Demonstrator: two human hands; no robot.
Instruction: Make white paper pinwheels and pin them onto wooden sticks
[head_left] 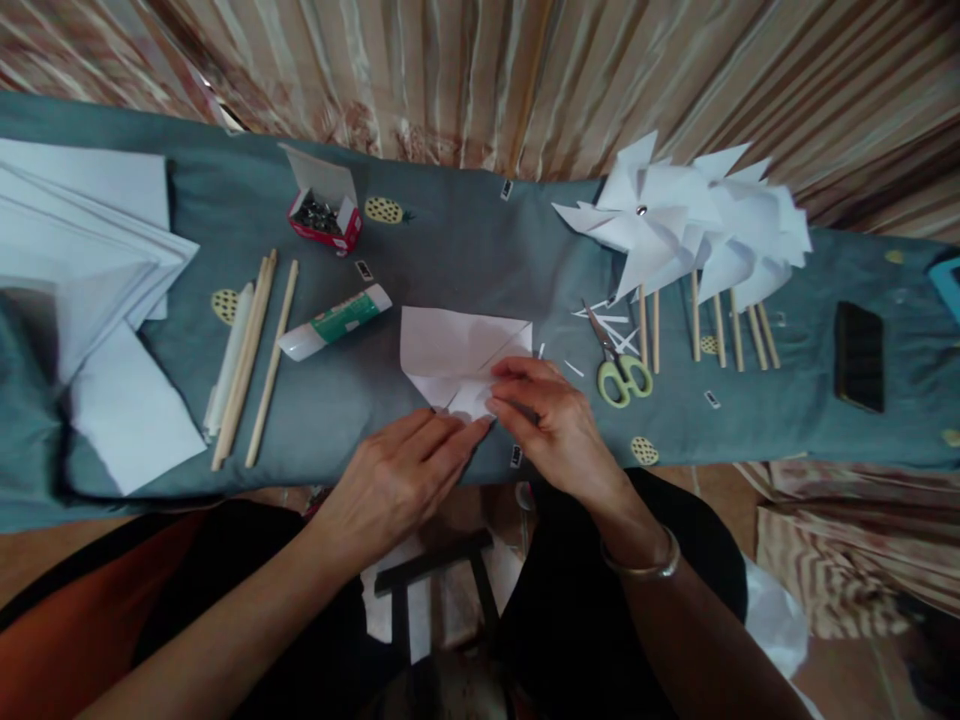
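Observation:
A piece of white paper [457,340] lies near the table's front edge, its lower part folded or bent upward and slit lines showing on it. My left hand [409,465] rests on the paper's near edge, fingers together and pressing it. My right hand [551,415] pinches the paper's right side between thumb and fingers. Just right of it are green-handled scissors [624,378], lying over thin white paper strips [616,335]. To the left lies a green and white glue tube [337,322].
Wooden sticks [271,365] lie at the left, beside stacked white paper sheets [135,400]. A red box of small metal pins [324,215] stands open at the back. Finished white paper pinwheels [690,220] on sticks and a black phone [859,357] are at the right. A curtain [450,80] hangs behind.

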